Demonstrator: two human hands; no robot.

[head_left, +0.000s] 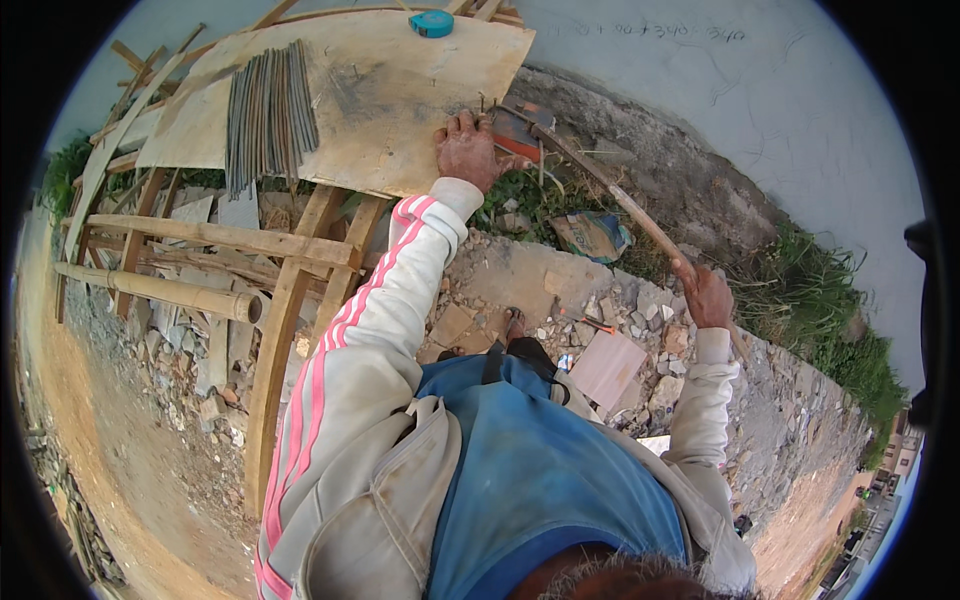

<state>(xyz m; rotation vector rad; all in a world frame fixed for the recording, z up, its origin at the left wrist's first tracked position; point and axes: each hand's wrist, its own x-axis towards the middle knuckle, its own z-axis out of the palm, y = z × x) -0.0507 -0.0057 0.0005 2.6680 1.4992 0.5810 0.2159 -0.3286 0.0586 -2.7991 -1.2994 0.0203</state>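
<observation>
My left hand (468, 152) rests on the right end of a worn plywood board (380, 120), thumb spread out to the right and fingers on the wood. No object shows clearly in it, though its palm side is hidden. Just beyond the fingers, short metal pins (483, 103) stand up from the board. My right hand (708, 298) is closed round the lower part of a long rebar bending bar (640, 215). The bar slants up to the left, its dark metal head beside the pins. A bundle of cut steel rods (270, 118) lies on the board further left.
A teal tape measure (431, 24) sits at the board's far edge. Timber legs (290, 330) and a bamboo pole (160, 290) are below it. A grey wall (800, 120) runs along the right. Rubble, a tile (608, 368) and an orange-handled tool (588, 320) lie near my feet.
</observation>
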